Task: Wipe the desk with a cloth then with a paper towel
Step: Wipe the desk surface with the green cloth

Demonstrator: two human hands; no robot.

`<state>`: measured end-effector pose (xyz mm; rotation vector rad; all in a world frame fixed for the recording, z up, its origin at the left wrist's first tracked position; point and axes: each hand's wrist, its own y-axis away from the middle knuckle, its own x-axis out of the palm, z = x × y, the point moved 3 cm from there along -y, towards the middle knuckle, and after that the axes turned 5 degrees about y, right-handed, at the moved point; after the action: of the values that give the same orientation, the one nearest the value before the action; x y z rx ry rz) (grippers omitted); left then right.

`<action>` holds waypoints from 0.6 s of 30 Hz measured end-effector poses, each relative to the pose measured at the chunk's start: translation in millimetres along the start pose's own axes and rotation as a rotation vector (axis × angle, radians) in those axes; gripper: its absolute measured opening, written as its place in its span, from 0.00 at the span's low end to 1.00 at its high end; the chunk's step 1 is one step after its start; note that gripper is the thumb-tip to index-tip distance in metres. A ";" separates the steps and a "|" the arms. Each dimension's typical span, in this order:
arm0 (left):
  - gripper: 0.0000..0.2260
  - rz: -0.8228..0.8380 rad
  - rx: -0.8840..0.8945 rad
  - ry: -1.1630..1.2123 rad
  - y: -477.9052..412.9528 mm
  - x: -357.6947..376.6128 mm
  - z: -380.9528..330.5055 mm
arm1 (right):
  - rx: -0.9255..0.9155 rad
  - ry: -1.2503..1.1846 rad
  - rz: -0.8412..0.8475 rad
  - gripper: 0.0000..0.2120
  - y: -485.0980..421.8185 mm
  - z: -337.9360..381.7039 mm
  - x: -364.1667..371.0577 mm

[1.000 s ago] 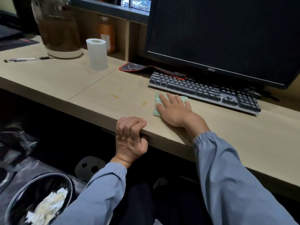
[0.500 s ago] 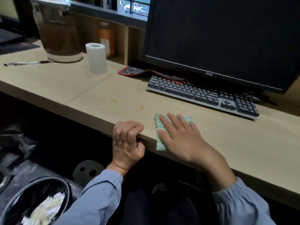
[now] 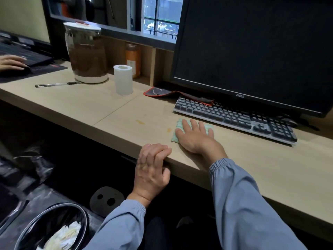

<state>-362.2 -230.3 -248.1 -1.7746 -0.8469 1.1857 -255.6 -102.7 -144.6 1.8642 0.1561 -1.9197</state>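
Head view, read left to right. At the far left, another person's hand [image 3: 10, 63] lay on a dark mat at the back of the desk [image 3: 81, 103]. On the floor below the desk stood a black-lined bin [image 3: 79, 210] holding crumpled white paper. A pen [image 3: 57, 84] lay flat on the desk in front of a lidded jar [image 3: 86, 55] of brown contents. Just right of the jar the paper towel roll [image 3: 123, 79] stood upright, well apart from both hands, with an orange bottle [image 3: 133, 60] in the recess behind it.

The left hand [image 3: 152, 168] held the desk's front edge: its fingers [image 3: 158, 150] were pressed together and curled over the top, the thumb beneath. Two small yellowish stains [image 3: 140, 122] marked the wood between the roll and the cloth, the nearer one just beside the cloth's left edge.

The pale green cloth [image 3: 178, 123] lay flat on the desk, just in front of the keyboard's left end. The right hand [image 3: 194, 138] pressed down on it, palm down, fingers [image 3: 193, 124] straight and slightly spread, pointing toward the keyboard [image 3: 234, 116]. A red-edged mouse pad [image 3: 162, 92] lay partly tucked under the keyboard's far left corner. A dark monitor [image 3: 252, 47] stood behind, filling the upper right.
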 end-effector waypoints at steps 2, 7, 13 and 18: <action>0.29 0.002 -0.003 0.004 -1.9 -1.5 -0.8 | -0.001 0.008 -0.020 0.31 1.8 1.0 0.8; 0.27 0.003 -0.017 0.032 -2.5 -3.4 -2.0 | -0.049 0.028 -0.047 0.31 31.7 4.3 12.8; 0.26 0.037 -0.027 0.058 -0.8 -3.9 -1.9 | -0.116 0.065 -0.093 0.30 84.0 -2.0 29.2; 0.26 0.039 -0.025 0.068 -0.4 -2.8 1.2 | -0.117 0.072 -0.056 0.30 79.5 -9.3 27.5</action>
<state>-364.2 -232.3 -246.9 -1.8489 -0.7942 1.1369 -215.1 -176.4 -153.6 1.8697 0.3395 -1.8396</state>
